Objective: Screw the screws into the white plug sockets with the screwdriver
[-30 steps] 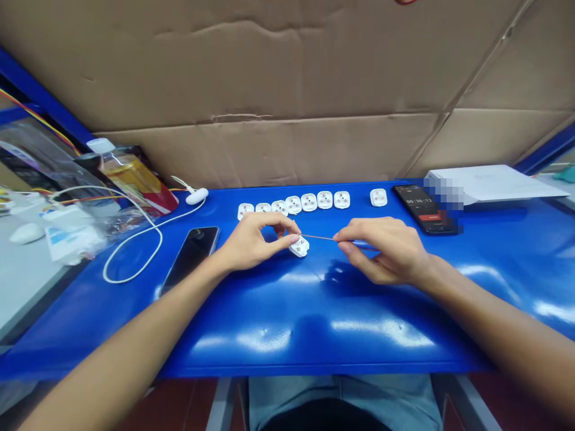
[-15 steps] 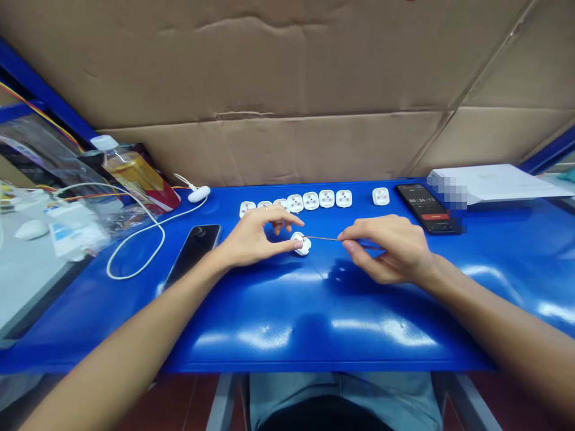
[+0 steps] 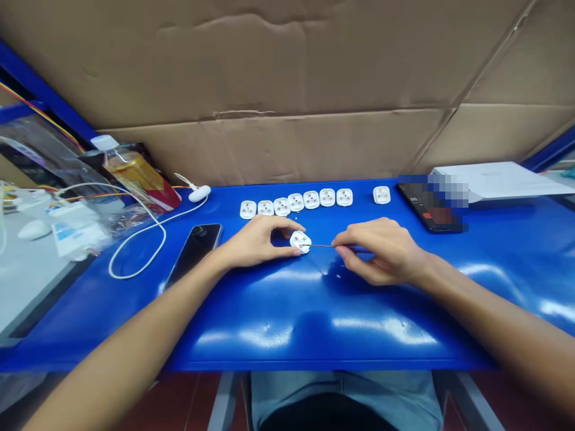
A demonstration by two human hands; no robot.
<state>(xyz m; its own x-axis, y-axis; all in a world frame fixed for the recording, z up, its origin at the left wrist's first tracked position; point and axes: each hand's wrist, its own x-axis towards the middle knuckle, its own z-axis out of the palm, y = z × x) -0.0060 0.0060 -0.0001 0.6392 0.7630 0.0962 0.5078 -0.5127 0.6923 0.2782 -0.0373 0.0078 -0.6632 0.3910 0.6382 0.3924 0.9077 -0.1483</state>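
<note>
My left hand (image 3: pixel 265 242) grips a small white round-cornered plug part (image 3: pixel 300 240) at its left side, thumb on the near edge and fingers on the far edge. Small metal contacts show on the part's upper face. My right hand (image 3: pixel 381 250) pinches a thin, copper-coloured pointed tool (image 3: pixel 321 245), its tip touching the face of the part; whether it has one prong or two I cannot tell. Behind my hands a row of similar white plug parts (image 3: pixel 311 199) lies along the back of the blue table (image 3: pixel 296 323), and one more white part (image 3: pixel 381 194) sits apart on the right.
A dark phone (image 3: pixel 193 248) lies left of my left hand, near a looped white cable (image 3: pixel 135 277). A bottle (image 3: pixel 130 170) stands at the back left. Another phone (image 3: pixel 431 209) and a white box (image 3: pixel 498 179) are at the right. A cardboard wall (image 3: pixel 287 143) closes off the back.
My left index finger, raised above the plug part before, has come down to its far edge. My right hand has shifted slightly left, and the tool tip has moved lower on the part.
</note>
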